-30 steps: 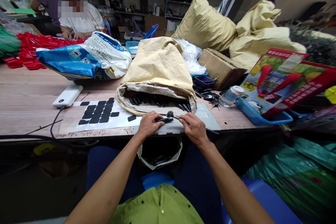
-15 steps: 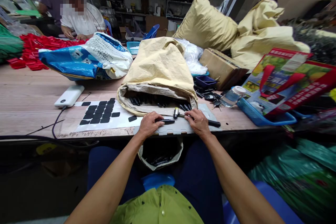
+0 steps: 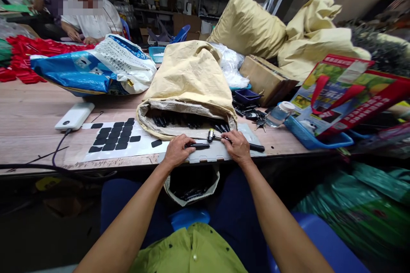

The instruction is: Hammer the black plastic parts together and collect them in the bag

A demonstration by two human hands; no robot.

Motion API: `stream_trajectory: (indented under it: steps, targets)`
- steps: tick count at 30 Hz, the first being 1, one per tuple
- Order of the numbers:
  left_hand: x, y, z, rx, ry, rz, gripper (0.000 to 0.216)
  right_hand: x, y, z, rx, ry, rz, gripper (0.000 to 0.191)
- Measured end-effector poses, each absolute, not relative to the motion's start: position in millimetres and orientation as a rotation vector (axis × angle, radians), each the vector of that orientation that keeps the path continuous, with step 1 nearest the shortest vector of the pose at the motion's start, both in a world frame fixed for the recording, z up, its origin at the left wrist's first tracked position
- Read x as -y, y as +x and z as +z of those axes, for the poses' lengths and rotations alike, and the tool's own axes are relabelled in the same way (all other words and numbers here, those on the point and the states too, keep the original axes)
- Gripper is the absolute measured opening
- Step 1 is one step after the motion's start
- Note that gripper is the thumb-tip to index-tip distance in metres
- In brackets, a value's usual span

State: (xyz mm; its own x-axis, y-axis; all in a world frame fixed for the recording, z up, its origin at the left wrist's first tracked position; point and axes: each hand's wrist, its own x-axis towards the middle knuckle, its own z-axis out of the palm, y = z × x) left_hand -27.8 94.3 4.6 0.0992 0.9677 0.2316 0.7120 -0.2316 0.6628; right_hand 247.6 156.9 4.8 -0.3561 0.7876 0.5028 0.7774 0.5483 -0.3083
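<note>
My left hand is closed on a slim black pen-like piece, which points right, low over the grey board at the table edge. In my right hand is a small hammer. Its head, with a pale yellowish end, points left, and its black handle sticks out to the right of the palm. Just beyond both hands lies a beige sack, its mouth facing me, with several black pieces like the held one inside. Left of it, a white sheet bears rows of black rounded squares.
A white power bank with a cable lies at left, near a blue-and-white bag. To the right are a water bottle, keys and a blue tray. Below the table edge hangs an open pouch. A person sits across.
The view has turned slightly, so everything sits a little further left and higher. Both hands keep their holds, with little other visible movement.
</note>
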Motion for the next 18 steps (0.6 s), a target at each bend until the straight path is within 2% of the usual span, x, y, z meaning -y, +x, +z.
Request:
stream_trajectory:
  steps: [18]
  targets:
    - [-93.9,-23.5,3.9,-1.733,2.158,0.800,0.003,-158.3,248.7,3.0,2.182,-1.256,0.011,0.014]
